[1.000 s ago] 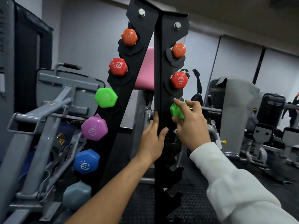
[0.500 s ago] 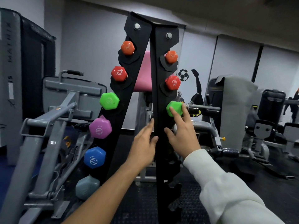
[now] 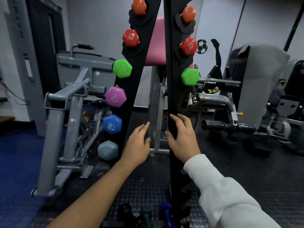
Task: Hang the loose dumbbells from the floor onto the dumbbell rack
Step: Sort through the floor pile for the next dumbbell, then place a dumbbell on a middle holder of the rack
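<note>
The black A-shaped dumbbell rack stands right in front of me. Its left post carries orange, red, green, purple, blue and grey-blue dumbbells. The right post carries an orange, a red and a green dumbbell; the cradles below that are bare. My left hand and my right hand hang with relaxed fingers in front of the rack, holding nothing. Loose dumbbells lie on the floor at the rack's foot: a dark blue one, a dark green one and a black one.
A grey weight machine stands close on the left, beside the rack. More grey machines and a padded roller fill the right side. A pink pad shows behind the rack. The floor is black studded rubber, with blue matting at the left.
My right hand has let go of the green dumbbell, which now hangs on the right post. Both hands have dropped lower and my view has tilted down, showing the loose dumbbells on the floor.
</note>
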The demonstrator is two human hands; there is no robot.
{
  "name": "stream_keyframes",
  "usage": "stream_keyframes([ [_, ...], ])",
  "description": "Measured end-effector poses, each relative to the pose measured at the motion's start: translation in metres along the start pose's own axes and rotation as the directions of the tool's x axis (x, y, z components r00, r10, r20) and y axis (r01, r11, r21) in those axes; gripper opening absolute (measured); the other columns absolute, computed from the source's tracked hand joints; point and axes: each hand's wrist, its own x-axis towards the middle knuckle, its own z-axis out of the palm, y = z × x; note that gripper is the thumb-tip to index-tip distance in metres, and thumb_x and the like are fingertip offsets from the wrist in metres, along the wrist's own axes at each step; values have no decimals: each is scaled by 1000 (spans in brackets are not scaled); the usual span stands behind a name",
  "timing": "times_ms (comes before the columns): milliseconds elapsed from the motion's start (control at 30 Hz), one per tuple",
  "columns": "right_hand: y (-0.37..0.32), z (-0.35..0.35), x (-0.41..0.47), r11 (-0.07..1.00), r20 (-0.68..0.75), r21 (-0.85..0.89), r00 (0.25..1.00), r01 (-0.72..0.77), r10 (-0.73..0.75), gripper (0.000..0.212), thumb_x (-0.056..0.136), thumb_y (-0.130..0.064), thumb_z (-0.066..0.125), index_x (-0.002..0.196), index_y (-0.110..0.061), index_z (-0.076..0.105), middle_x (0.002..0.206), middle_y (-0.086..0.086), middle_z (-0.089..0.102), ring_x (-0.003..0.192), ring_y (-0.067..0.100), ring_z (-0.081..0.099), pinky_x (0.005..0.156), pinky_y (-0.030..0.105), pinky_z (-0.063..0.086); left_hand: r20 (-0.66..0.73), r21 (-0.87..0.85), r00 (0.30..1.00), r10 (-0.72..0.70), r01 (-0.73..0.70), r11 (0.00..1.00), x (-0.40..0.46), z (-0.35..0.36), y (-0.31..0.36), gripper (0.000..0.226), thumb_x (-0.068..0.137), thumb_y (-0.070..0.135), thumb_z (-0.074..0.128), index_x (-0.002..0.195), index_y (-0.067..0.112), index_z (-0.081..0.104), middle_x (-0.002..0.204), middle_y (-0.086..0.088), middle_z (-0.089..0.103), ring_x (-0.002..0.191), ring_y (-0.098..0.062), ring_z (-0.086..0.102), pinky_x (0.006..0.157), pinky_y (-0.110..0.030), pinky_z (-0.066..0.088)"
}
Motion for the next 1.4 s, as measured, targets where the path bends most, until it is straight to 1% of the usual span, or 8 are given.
stream_keyframes([
  [133,11,33,-46,998,114,29,992,-64,61,59,94,-27,67,148,-27,43,150,-6,33,138,14,39,107,23,34,73,14,985,-154,153,988,-33,22,-35,69,101,23,65,163,23,33,160,-4,41,144,-22,44,120,-35,38],
  [433,53,106,-160,957,368,-22,888,-290,277,56,95,-32,64,146,-26,44,146,-1,39,127,19,49,100,31,44,251,104,861,-443,431,896,-119,89,-112,70,100,34,65,162,20,34,158,-11,43,143,-29,45,116,-38,41],
  [633,90,148,-231,861,513,-163,704,-482,491,56,94,-30,64,146,-22,47,143,5,41,120,26,54,99,33,45,367,233,688,-626,583,778,-186,137,-165,66,97,34,67,156,17,43,149,-13,52,131,-32,56,108,-38,48],
  [800,130,179,-272,735,549,-316,516,-600,658,56,91,-31,67,143,-18,51,133,16,49,108,36,59,98,35,45,523,377,547,-654,539,753,-217,175,-196,62,97,36,68,152,17,47,145,-15,50,126,-36,57,104,-43,51],
  [1100,173,229,-345,525,516,-427,278,-736,810,46,92,-33,64,135,-16,57,130,21,53,113,40,57,95,35,44,575,397,427,-698,601,694,-262,249,-234,53,96,36,67,143,16,55,138,-14,58,125,-35,58,106,-39,49],
  [1167,178,237,-359,454,498,-441,209,-774,841,49,88,-32,69,133,-17,56,127,19,54,111,39,58,93,35,44,580,398,430,-692,592,701,-274,263,-240,44,95,35,67,135,18,60,131,-13,62,118,-34,61,102,-38,51],
  [1300,188,249,-377,289,431,-417,92,-862,897,59,86,-38,73,134,-12,52,128,19,56,118,35,55,95,35,44,532,302,579,-617,551,778,-253,289,-235,47,96,31,66,141,21,59,132,-11,63,117,-33,63,103,-42,52],
  [1400,193,260,-384,229,405,-389,58,-892,913,65,84,-41,72,138,-12,49,130,21,53,118,38,54,96,36,43,546,292,639,-541,460,838,-224,310,-234,47,97,30,66,142,18,59,132,-12,63,122,-34,61,105,-42,51],
])
